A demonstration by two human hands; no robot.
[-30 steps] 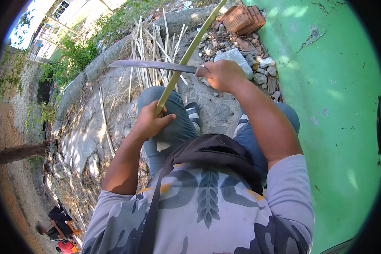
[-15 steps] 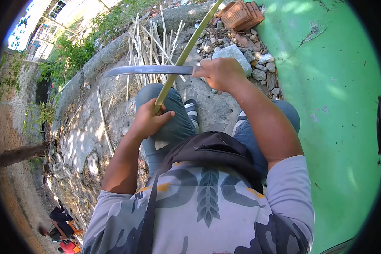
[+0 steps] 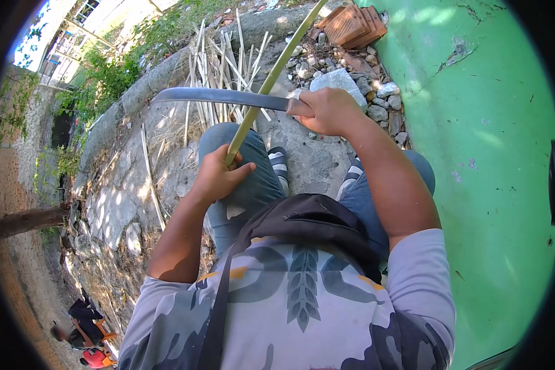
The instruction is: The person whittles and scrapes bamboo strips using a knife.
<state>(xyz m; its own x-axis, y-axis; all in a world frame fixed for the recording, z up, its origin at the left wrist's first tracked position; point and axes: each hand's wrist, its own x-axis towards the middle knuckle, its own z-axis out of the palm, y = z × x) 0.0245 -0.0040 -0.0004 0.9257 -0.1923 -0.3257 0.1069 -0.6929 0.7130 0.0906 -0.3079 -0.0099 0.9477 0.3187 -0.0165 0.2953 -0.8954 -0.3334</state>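
My left hand [image 3: 217,176] is closed round the lower end of a long greenish strip, which looks like split bamboo [image 3: 269,82], above my left knee. The strip slants up and away to the right, past the top of the view. My right hand [image 3: 330,111] grips the handle of a machete [image 3: 219,95], its long blade pointing left. The blade lies across the strip a little above my left hand. Whether its edge bites into the strip I cannot tell.
Pale thin strips [image 3: 211,74] lie piled beyond my knees. Stones [image 3: 337,81] and stacked clay tiles [image 3: 353,26] lie at the upper right, beside a green surface [image 3: 487,185]. A person [image 3: 74,336] is at the lower left.
The machete has tilted, its handle dropping slightly nearer me and its tip rising. My right hand has shifted a little right and down. My left hand has stayed almost still.
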